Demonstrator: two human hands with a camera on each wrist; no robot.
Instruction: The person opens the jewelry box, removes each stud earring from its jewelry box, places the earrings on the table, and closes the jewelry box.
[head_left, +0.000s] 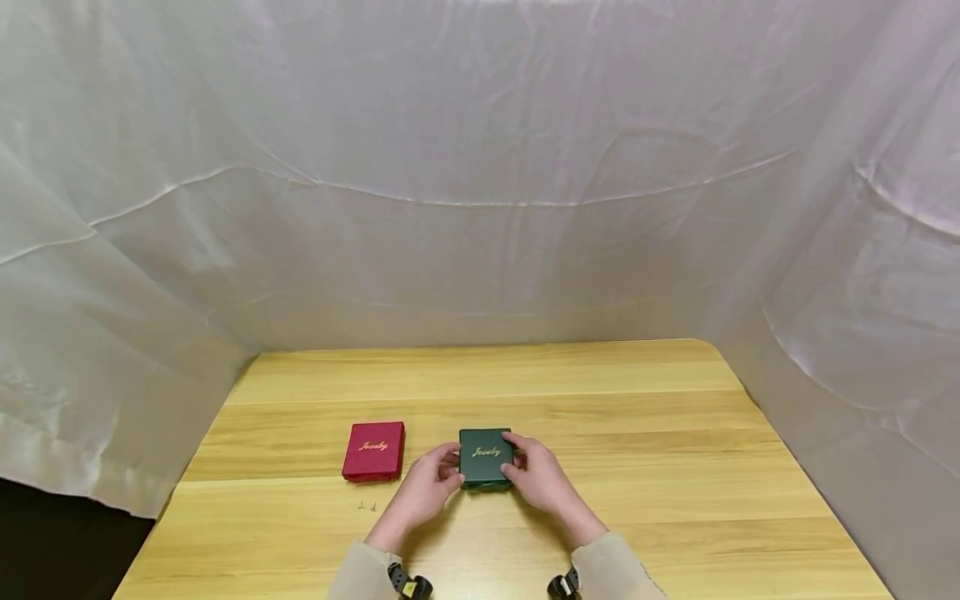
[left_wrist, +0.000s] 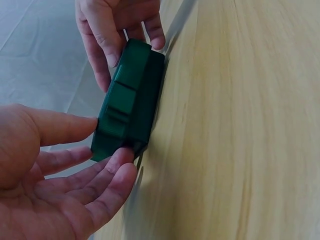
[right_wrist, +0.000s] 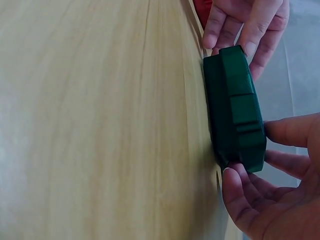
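A square dark green jewelry box [head_left: 486,455] with gold "Jewelry" lettering sits on the wooden table between both hands. The left hand [head_left: 427,487] holds its left side, thumb at the near corner of the lid. At the right side the right hand [head_left: 537,477] holds it, with a thumb near the front corner and fingers along the far part. Both wrist views show a flat bow-like green ribbon on the near side of the box [left_wrist: 122,97]. The lid appears to be on, and the inside is hidden.
Left of the hands lies a red jewelry box [head_left: 373,451] with the same lettering. Two tiny metal pieces [head_left: 362,505], perhaps ear studs, lie in front of it. Pale fabric [head_left: 480,258] hangs around the back and sides of the wooden table [head_left: 675,467].
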